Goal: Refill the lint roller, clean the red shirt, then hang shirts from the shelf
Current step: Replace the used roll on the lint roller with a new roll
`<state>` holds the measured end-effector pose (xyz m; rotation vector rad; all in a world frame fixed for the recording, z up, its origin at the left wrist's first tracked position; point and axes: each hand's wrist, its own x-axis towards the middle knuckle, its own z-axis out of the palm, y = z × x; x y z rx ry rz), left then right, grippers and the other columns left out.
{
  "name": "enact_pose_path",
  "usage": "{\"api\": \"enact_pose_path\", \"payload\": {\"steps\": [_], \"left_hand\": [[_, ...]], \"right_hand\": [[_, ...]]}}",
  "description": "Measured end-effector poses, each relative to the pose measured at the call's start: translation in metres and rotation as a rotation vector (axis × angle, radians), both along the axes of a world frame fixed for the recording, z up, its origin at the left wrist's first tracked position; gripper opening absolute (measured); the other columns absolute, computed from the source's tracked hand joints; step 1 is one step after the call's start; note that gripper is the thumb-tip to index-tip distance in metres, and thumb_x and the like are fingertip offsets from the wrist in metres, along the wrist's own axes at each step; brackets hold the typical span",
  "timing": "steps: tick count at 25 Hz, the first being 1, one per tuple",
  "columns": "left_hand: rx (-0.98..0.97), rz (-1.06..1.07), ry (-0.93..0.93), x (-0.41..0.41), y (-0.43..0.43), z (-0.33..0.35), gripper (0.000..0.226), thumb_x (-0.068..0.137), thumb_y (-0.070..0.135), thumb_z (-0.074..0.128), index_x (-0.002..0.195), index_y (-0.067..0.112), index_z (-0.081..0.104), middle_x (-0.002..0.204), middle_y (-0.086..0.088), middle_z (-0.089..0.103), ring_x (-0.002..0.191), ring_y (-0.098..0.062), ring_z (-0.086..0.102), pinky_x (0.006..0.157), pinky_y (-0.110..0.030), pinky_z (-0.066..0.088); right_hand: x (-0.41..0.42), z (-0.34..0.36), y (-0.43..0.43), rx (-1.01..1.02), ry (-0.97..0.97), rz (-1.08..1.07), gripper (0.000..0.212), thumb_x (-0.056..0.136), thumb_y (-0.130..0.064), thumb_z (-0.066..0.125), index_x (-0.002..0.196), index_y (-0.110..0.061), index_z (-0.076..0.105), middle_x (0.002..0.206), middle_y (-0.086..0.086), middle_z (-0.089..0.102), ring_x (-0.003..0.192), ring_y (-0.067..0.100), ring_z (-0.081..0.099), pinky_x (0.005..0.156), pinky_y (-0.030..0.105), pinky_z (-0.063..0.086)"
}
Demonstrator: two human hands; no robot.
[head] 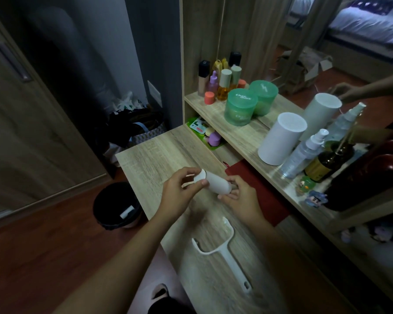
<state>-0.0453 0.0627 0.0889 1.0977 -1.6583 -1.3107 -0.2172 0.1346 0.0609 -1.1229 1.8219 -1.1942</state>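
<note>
White lint roll [216, 181]: pinched at its ends by left hand [181, 189] and right hand [237, 198], above desk [159, 152]. Empty roller handle [227, 250]: flat on desk, nearer the person.

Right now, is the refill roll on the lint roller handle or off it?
Off. Both hands hold the white roll above the table, while the handle lies bare on the table nearer the person.

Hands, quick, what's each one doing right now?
Left hand: closed on one end of the white refill roll.
Right hand: closed on the roll's other end.
</note>
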Motion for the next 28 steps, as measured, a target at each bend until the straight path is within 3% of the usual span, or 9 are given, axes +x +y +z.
{"api": "enact_pose_path", "payload": {"steps": [4, 8, 10, 12, 17, 20, 23, 25, 28], "left_hand": [[-0.02, 0.063, 0.052, 0.0, -0.002, 0.0, 0.019, 0.08, 0.013, 0.071, 0.099, 0.014, 0.07, 0.108, 0.0, 0.068, 0.098, -0.006, 0.064, 0.081, -0.017, 0.05], [0.043, 0.132, 0.087, -0.003, -0.001, -0.001, 0.019, 0.085, 0.024, 0.066, 0.103, 0.025, 0.065, 0.112, 0.003, 0.065, 0.1, -0.008, 0.063, 0.084, -0.024, 0.05], [0.147, 0.161, 0.16, -0.007, 0.002, -0.002, 0.025, 0.083, 0.031, 0.067, 0.106, 0.026, 0.057, 0.109, 0.005, 0.064, 0.096, -0.014, 0.064, 0.082, -0.032, 0.054], [0.285, 0.24, 0.365, -0.014, 0.002, -0.002, 0.029, 0.085, 0.023, 0.066, 0.109, 0.019, 0.048, 0.108, 0.001, 0.059, 0.095, -0.016, 0.063, 0.082, -0.037, 0.056], [0.678, 0.383, 0.684, -0.018, -0.007, -0.001, 0.029, 0.091, 0.015, 0.057, 0.114, 0.011, 0.041, 0.112, -0.013, 0.052, 0.101, -0.024, 0.06, 0.073, -0.028, 0.058], [0.818, 0.385, 0.762, -0.015, -0.01, -0.006, 0.032, 0.093, 0.017, 0.055, 0.12, 0.005, 0.043, 0.106, -0.01, 0.052, 0.092, -0.019, 0.06, 0.066, -0.026, 0.059], [0.868, 0.387, 0.741, -0.013, -0.008, -0.011, 0.018, 0.093, 0.019, 0.054, 0.106, 0.008, 0.049, 0.103, -0.01, 0.054, 0.088, -0.017, 0.059, 0.062, -0.024, 0.059], [0.894, 0.397, 0.729, -0.01, -0.006, -0.014, 0.022, 0.093, 0.02, 0.055, 0.11, 0.008, 0.049, 0.106, -0.011, 0.055, 0.09, -0.017, 0.06, 0.06, -0.023, 0.058], [0.94, 0.4, 0.738, -0.009, -0.004, -0.018, 0.029, 0.092, 0.02, 0.055, 0.117, 0.007, 0.047, 0.11, -0.014, 0.055, 0.092, -0.018, 0.06, 0.059, -0.023, 0.058]], "right_hand": [[0.001, 0.008, -0.004, -0.047, 0.105, -0.006, 0.047, 0.063, 0.001, 0.079, 0.105, -0.012, 0.062, 0.092, 0.0, 0.065, 0.08, 0.006, 0.066, 0.07, 0.018, 0.055], [0.007, 0.016, -0.008, -0.081, 0.148, -0.01, 0.049, 0.064, 0.0, 0.079, 0.11, -0.006, 0.064, 0.098, 0.004, 0.064, 0.08, 0.01, 0.066, 0.068, 0.009, 0.053], [0.015, 0.021, -0.011, -0.111, 0.144, 0.005, 0.051, 0.066, -0.001, 0.079, 0.114, -0.005, 0.062, 0.105, 0.005, 0.059, 0.083, 0.01, 0.064, 0.069, 0.006, 0.051], [0.023, 0.027, -0.013, -0.123, 0.125, 0.022, 0.056, 0.068, -0.001, 0.078, 0.12, -0.006, 0.058, 0.111, 0.003, 0.055, 0.083, 0.005, 0.062, 0.071, 0.004, 0.049], [0.028, 0.029, -0.007, -0.185, 0.001, -0.006, 0.073, 0.069, -0.001, 0.077, 0.133, -0.015, 0.045, 0.124, -0.003, 0.046, 0.093, 0.003, 0.061, 0.08, 0.01, 0.05], [0.032, 0.025, 0.009, -0.186, 0.027, -0.052, 0.062, 0.075, -0.005, 0.073, 0.13, -0.015, 0.046, 0.114, -0.014, 0.049, 0.09, -0.004, 0.061, 0.079, 0.012, 0.052], [0.036, -0.002, 0.041, 0.102, 0.22, -0.196, 0.04, 0.084, -0.025, 0.066, 0.116, -0.004, 0.054, 0.104, 0.0, 0.059, 0.092, 0.005, 0.06, 0.076, 0.028, 0.05], [0.042, -0.032, 0.066, 0.433, 0.337, -0.235, 0.044, 0.088, -0.041, 0.055, 0.107, -0.001, 0.057, 0.103, 0.013, 0.061, 0.095, 0.024, 0.059, 0.073, 0.028, 0.041], [0.055, -0.066, 0.085, 0.637, 0.387, -0.109, 0.052, 0.093, -0.048, 0.04, 0.093, -0.002, 0.063, 0.094, 0.017, 0.068, 0.089, 0.031, 0.064, 0.068, 0.031, 0.042]]}}
